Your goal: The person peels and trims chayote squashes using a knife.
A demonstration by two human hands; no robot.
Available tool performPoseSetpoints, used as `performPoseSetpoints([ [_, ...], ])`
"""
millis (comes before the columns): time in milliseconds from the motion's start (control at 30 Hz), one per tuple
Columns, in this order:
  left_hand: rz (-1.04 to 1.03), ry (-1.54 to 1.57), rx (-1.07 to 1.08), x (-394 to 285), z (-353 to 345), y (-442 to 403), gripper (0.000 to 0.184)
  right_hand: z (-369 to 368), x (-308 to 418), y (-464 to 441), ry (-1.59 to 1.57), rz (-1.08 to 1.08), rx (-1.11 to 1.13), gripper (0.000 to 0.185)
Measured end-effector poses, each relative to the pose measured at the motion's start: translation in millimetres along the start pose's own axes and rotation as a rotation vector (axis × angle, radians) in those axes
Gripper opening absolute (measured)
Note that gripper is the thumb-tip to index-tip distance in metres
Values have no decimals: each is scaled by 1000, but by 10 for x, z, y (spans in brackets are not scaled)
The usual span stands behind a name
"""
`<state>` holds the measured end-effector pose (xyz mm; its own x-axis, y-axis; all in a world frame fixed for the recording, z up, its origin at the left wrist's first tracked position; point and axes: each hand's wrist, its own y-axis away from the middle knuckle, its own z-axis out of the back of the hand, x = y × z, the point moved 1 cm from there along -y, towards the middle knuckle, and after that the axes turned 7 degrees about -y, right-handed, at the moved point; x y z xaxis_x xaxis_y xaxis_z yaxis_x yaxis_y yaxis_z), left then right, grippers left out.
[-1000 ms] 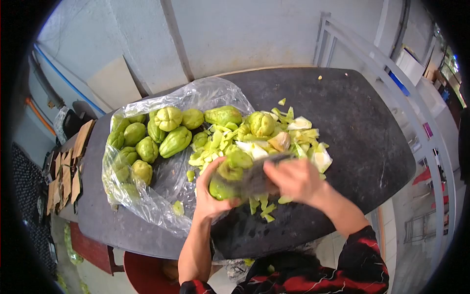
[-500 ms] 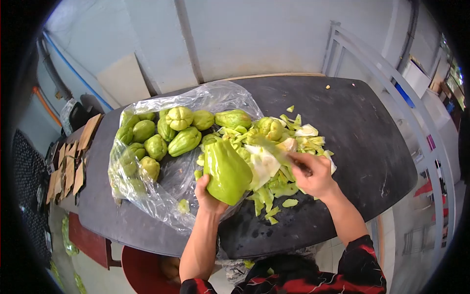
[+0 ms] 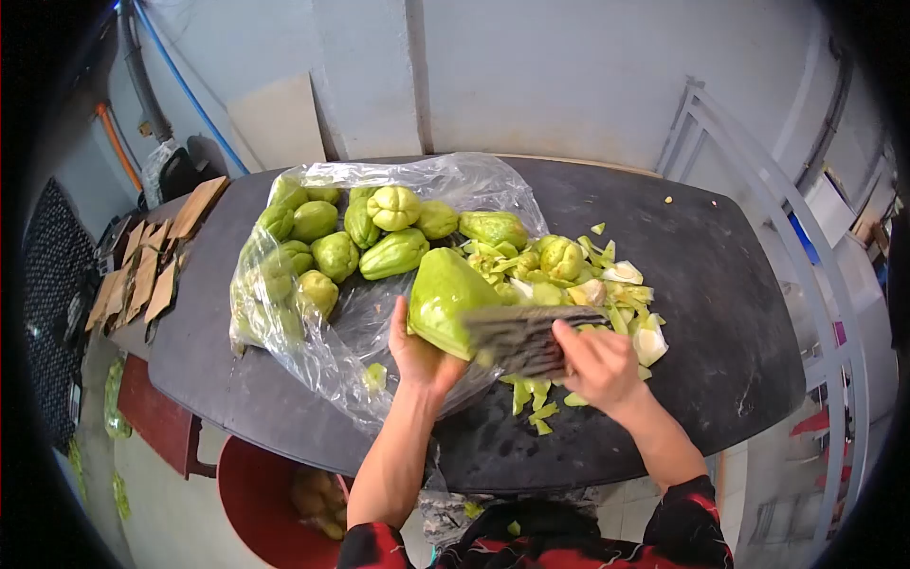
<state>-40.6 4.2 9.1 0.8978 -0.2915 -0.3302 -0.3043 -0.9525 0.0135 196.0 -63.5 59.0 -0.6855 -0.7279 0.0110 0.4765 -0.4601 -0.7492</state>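
Note:
My left hand (image 3: pixel 424 358) is wrapped round a large green chayote (image 3: pixel 445 299), its smooth surface facing up. My right hand (image 3: pixel 599 365) grips a wide, dark, blurred blade (image 3: pixel 526 339), whose left end touches or overlaps the chayote's right side. Beyond my hands lies a heap of green peelings (image 3: pixel 493 264) with white pieces (image 3: pixel 650 341) and a whole pale chayote (image 3: pixel 561 258) on it. To the left, several whole chayotes (image 3: pixel 394 253) rest in an open clear plastic bag (image 3: pixel 332 389).
The dark table (image 3: pixel 720 313) reaches to the wall. Brown cardboard pieces (image 3: pixel 152 275) lie at its left end. Below stands a red bin (image 3: pixel 242 503) with pale pieces inside, beside a dark red stool (image 3: pixel 156 412). A grey metal railing (image 3: pixel 815 256) runs along the right.
The view has shifted, so the table contents sit further right. The chayote in my left hand has turned, and my right hand has swung the blade back against it.

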Motion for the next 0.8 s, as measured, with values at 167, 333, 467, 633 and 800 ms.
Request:
performPoseSetpoints([
  [167,46,-131,-67,33,-94,90,76,-93,217,-123,69,209,-12,37],
  [333,51,-109,-91,118,-130,143,77,-170,288,-154,73,266,-17,35],
  [467,-6,-116,-107,153,-74,107,71,-251,261,-147,69,262,-17,35],
  [633,39,-117,-157,171,-96,165,67,-278,253,-166,109,277,-26,30],
  [800,16,-145,-210,167,-75,137,67,-234,155,-168,124,235,-1,30],
])
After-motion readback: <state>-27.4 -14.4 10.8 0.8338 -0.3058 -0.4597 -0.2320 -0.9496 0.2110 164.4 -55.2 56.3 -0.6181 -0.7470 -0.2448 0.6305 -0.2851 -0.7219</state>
